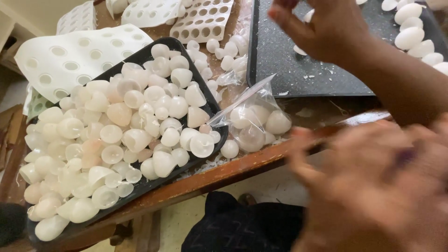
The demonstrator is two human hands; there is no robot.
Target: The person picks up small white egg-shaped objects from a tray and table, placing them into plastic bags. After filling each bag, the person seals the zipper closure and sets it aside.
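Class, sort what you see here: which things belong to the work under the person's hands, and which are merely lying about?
In the work:
left hand
dark flat tray
white shell pieces lined up on it
right hand, blurred

Lying about:
black tray heaped with shells
clear bag of shells
white moulds

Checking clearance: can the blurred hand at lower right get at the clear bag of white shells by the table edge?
Probably yes. The right hand hovers off the table edge, and the clear bag lies just beyond it with nothing between. The hand is blurred.
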